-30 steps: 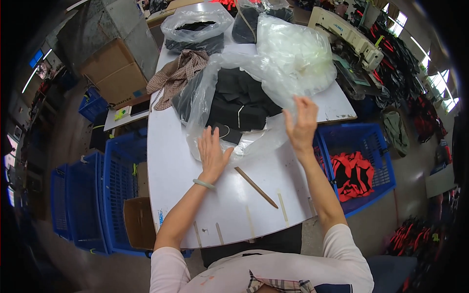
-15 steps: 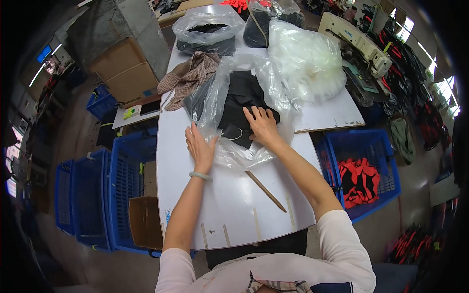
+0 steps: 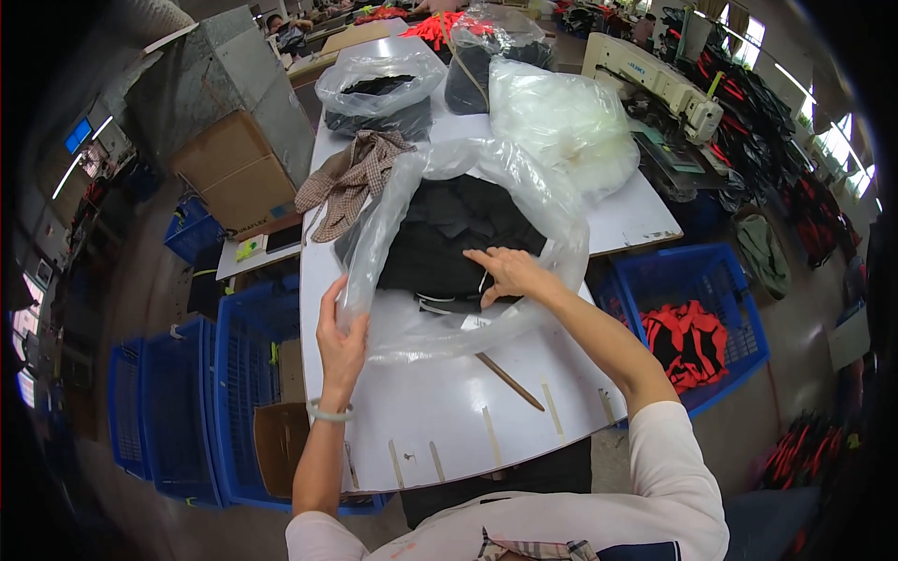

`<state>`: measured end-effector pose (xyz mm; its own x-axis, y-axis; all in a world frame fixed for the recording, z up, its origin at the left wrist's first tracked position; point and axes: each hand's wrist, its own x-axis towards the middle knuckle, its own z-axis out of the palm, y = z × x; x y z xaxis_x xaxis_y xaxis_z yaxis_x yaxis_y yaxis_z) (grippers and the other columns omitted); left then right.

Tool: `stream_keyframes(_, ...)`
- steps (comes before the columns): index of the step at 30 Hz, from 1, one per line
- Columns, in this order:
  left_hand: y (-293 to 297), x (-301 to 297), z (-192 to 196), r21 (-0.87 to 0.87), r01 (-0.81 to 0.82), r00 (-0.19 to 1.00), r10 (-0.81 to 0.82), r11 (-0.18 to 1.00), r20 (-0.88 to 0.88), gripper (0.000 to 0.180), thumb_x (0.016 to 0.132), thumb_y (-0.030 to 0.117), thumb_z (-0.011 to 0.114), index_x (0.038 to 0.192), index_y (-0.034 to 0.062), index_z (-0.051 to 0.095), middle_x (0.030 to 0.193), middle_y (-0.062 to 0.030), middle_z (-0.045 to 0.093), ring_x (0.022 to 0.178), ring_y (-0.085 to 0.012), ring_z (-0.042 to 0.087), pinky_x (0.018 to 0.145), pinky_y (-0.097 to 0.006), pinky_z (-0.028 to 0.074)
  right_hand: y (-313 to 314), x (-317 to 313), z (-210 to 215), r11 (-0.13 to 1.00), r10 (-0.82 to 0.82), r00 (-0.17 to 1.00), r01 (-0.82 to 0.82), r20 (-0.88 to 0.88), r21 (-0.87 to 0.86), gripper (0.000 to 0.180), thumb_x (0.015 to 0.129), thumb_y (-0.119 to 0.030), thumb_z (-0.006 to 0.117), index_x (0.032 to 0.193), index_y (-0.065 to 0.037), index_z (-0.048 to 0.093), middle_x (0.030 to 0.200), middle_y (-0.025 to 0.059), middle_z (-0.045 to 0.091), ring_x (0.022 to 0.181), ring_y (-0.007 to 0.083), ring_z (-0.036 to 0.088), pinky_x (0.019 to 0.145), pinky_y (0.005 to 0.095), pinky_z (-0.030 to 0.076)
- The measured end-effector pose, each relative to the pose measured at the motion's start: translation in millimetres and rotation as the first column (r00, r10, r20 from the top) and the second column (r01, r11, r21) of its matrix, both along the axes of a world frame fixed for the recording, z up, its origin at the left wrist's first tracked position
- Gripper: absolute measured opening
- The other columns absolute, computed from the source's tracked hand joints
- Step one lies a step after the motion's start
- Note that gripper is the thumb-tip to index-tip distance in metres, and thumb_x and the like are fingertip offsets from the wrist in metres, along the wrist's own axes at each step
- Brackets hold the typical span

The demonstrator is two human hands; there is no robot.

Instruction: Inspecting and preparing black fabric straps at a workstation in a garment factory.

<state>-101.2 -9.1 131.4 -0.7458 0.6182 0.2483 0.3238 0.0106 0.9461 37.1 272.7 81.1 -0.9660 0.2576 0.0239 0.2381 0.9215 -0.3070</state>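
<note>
- The clear plastic bag [image 3: 468, 252] lies open-mouthed on the white counter [image 3: 449, 411], just in front of the person, with folded black garments [image 3: 449, 234] inside it.
- The left hand [image 3: 341, 341] has its fingers closed on the near left edge of the bag's mouth, pinching the film and lifting it a little.
- The right hand [image 3: 505, 273] reaches into the opening, fingers spread fairly flat on the black garments; it presses on them rather than gripping, as far as I can tell.
- Handling, as a judgement: the film looks thin, slick and floppy, so it will crumple and slide unless held at the rim (where the left hand already has it). The garments look soft and limp, light singly but bulky as a stack; best taken from underneath or by a folded edge, since the pile would sag.
- Other containers on the counter: a second clear bag [image 3: 379, 93] farther off holds dark cloth; a puffed bag of clear plastic [image 3: 561, 122] sits to the right of it.
- A checked brown garment [image 3: 351, 182] lies loose beside the open bag, touching its left side.
- A thin wooden stick [image 3: 510, 381] rests on the counter, its far end under the bag's near edge.
- Blue crates stand on the floor: one [image 3: 692, 327] to the right holds red-orange cloth, the one [image 3: 243, 374] to the left shows cardboard in it.
</note>
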Motion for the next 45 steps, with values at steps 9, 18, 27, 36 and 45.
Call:
stream_keyframes(9, -16, 18, -12, 0.015, -0.081, 0.99, 0.082, 0.997, -0.112, 0.056, 0.08, -0.001, 0.052, 0.134, 0.0041, 0.036, 0.091, -0.0112, 0.057, 0.057, -0.0087, 0.05, 0.048, -0.023, 0.04, -7, 28, -11, 0.913, -0.211, 0.975, 0.221, 0.067, -0.344, 0.074, 0.051, -0.042, 0.078, 0.11, -0.001, 0.062, 0.094, 0.0197, 0.065, 0.094, 0.0344, 0.061, 0.082, 0.04, 0.047)
stream_keyframes(18, -7, 25, -8, 0.032, -0.259, 0.91, 0.255, 0.965, -0.326, 0.063, 0.077, 0.002, 0.062, 0.135, 0.005, 0.036, 0.096, -0.0134, 0.053, 0.075, -0.0194, 0.054, 0.064, -0.03, 0.045, -5, 97, 35, 0.801, -0.562, 0.726, 0.36, -0.396, -0.478, 0.067, 0.06, -0.043, 0.076, 0.103, 0.006, 0.061, 0.093, 0.0232, 0.065, 0.09, 0.0319, 0.063, 0.08, 0.0362, 0.047)
stream_keyframes(27, 167, -6, 39, -0.2, -0.401, 0.181, -0.137, 0.894, -0.974, 0.062, 0.068, 0.017, 0.07, 0.124, 0.0028, 0.048, 0.126, -0.0152, 0.048, 0.123, -0.0333, 0.039, 0.105, -0.047, 0.026, -14, 83, -14, 0.558, -0.781, 0.577, 0.473, -0.239, -0.682, 0.06, 0.06, -0.036, 0.078, 0.097, 0.008, 0.062, 0.087, 0.0201, 0.067, 0.078, 0.0255, 0.066, 0.072, 0.0349, 0.049)
stream_keyframes(36, 258, -27, -1, -0.3, -0.254, 0.183, -0.259, 0.92, -0.948, 0.053, 0.066, 0.012, 0.068, 0.116, -0.0012, 0.053, 0.132, -0.0187, 0.043, 0.13, -0.0353, 0.034, 0.104, -0.052, 0.026, -11, 144, 97, 0.283, -0.842, 0.39, -0.269, -0.373, -0.921, 0.036, 0.076, -0.005, 0.067, 0.107, 0.008, 0.055, 0.089, 0.0089, 0.064, 0.072, 0.009, 0.061, 0.067, 0.02, 0.049)
stream_keyframes(45, 338, -49, -1, -0.63, -0.126, 0.349, -0.561, 0.766, -0.751, 0.024, 0.077, 0.008, 0.051, 0.096, 0.0157, 0.064, 0.096, -0.0129, 0.066, 0.106, -0.0308, 0.057, 0.101, -0.056, 0.027, -28, 182, 79, 0.405, -0.789, 0.381, -0.267, -0.482, -0.874, 0.047, 0.071, -0.009, 0.07, 0.113, 0.008, 0.054, 0.103, 0.0112, 0.063, 0.092, 0.0125, 0.059, 0.085, 0.0241, 0.044)
